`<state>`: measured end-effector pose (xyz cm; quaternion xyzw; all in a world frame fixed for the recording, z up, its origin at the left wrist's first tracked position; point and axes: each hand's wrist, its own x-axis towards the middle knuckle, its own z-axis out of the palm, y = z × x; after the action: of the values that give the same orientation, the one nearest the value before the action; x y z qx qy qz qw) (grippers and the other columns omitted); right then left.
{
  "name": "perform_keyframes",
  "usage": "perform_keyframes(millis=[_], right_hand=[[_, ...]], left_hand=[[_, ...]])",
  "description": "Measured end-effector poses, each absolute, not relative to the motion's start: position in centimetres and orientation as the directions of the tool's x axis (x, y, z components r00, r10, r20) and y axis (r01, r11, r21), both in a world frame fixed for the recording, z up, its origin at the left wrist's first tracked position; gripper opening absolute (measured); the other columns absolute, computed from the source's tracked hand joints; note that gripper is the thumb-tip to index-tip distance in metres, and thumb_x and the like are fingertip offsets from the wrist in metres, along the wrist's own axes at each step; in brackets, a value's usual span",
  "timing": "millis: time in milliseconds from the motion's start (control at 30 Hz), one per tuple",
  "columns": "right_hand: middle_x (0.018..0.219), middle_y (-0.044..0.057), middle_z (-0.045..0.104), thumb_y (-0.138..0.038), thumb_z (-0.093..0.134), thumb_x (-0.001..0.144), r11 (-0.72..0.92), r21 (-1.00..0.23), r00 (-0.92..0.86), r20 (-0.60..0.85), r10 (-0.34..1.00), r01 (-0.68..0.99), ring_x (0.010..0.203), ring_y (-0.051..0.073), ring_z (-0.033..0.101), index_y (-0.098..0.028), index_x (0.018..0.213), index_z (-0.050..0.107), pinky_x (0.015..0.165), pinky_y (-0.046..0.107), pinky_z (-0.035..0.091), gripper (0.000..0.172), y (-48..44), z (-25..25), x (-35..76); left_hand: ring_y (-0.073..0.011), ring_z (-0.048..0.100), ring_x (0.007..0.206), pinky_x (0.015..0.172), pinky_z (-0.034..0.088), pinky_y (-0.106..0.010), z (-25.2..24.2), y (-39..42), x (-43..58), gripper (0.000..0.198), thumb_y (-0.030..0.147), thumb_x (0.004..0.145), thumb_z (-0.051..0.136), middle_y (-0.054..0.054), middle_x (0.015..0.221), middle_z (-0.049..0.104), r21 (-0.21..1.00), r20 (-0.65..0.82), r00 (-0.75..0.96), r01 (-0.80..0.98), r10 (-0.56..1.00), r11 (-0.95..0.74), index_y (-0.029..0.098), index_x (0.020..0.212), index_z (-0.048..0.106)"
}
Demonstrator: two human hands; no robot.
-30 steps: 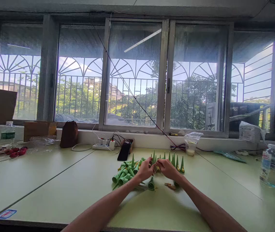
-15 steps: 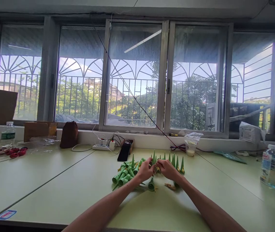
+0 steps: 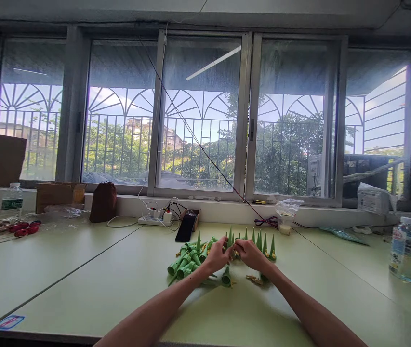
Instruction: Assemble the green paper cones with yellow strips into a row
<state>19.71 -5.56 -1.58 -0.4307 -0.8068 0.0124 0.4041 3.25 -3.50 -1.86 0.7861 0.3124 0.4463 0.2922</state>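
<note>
My left hand and my right hand meet at the middle of the table, fingertips pinched close together. Whatever lies between them is too small and covered to make out. A green pointed cone rises just behind the fingers; I cannot tell if it is held or standing. Left of my left hand lies a pile of hollow green cones with yellow bits among them. Several green cones with yellow parts stand upright beyond my right hand. Under my hands lies one loose cone, and small yellow pieces lie near my right wrist.
At the back stand a power strip, a black phone, a brown pouch and a bagged cup. A clear bottle is at the right. Red items lie far left, near another bottle.
</note>
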Motion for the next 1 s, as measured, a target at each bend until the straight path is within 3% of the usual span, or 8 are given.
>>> perform_keyframes(millis=[767, 1000], right_hand=[[0.056, -0.002, 0.05, -0.021, 0.04, 0.09, 0.61, -0.366, -0.269, 0.657, 0.704, 0.702, 0.052, 0.01, 0.04, -0.019, 0.062, 0.046, 0.053, 0.023, 0.025, 0.029, -5.67, -1.32, 19.4], [0.062, -0.001, 0.054, -0.023, 0.045, 0.09, 0.633, -0.39, -0.27, 0.666, 0.696, 0.669, 0.057, 0.011, 0.044, -0.017, 0.072, 0.053, 0.055, 0.022, 0.029, 0.021, -5.89, -1.22, 19.39]], left_hand=[[-0.0143, 0.063, 0.053, 0.041, 0.046, -0.021, -1.72, -3.39, 3.38, 0.029, 0.047, 0.079, 0.056, -0.003, 0.079, 0.065, 0.737, 0.528, 0.375, 0.243, 0.762, -0.631, 0.019, 0.084, 0.05], [-0.0155, 0.064, 0.055, 0.042, 0.047, -0.022, -1.79, -2.84, 3.35, 0.024, 0.042, 0.08, 0.056, -0.004, 0.081, 0.065, 0.77, 0.507, 0.346, 0.228, 0.789, -0.595, 0.019, 0.087, 0.051]])
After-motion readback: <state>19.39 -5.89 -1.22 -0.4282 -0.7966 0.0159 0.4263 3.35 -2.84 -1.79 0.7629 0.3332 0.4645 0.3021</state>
